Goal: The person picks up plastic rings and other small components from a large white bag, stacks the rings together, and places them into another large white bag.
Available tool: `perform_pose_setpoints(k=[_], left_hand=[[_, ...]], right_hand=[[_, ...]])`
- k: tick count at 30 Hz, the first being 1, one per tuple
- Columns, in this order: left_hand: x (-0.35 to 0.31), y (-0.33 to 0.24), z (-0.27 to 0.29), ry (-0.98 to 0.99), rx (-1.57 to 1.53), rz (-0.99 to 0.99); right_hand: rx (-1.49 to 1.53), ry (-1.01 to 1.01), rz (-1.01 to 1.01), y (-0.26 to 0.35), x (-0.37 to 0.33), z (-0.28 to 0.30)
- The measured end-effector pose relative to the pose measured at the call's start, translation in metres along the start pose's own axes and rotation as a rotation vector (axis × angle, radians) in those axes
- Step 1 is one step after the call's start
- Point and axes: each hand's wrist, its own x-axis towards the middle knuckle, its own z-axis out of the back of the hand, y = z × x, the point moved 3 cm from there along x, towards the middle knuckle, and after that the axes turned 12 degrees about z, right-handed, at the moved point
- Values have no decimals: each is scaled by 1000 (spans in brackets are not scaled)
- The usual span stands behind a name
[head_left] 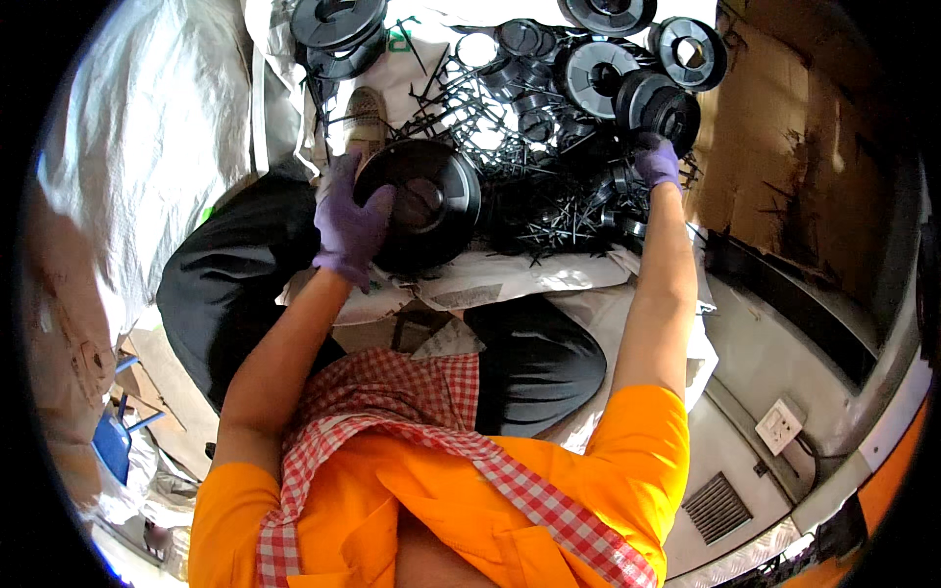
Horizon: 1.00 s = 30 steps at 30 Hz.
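Observation:
In a purple glove, my left hand (351,220) grips the left rim of a large black round plastic disc (426,162), thumb lying over its edge. The disc has a raised round centre and is turned up toward me. My right hand (657,162), also gloved in purple, is closed at the lower edge of a black ring-shaped plastic part (674,116); its fingertips are partly hidden. Between and beyond my hands lies a heap of thin black plastic sticks (559,230) mixed with small black round parts (536,124).
Black flanged discs (338,24) are stacked at the far left, and more wheel-like discs (600,78) lie at the far right. White sacking (529,269) is under the heap. Brown cardboard (755,147) stands to the right, near a wall socket (780,425). A silvery sheet (157,147) hangs left.

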Motion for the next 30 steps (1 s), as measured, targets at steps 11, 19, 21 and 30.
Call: perform_pose_setpoints(k=[11, 19, 21, 30], left_hand=[[23, -84, 10, 893, -1263, 637], [7, -61, 6, 784, -1168, 639], [10, -57, 1, 706, -944, 516], [-17, -176, -114, 1148, 570, -261]], right_hand=[[720, -181, 837, 291, -112, 48], [77, -329, -437, 66, -71, -42], [109, -260, -424, 47, -73, -60], [225, -27, -491, 12, -71, -87]])
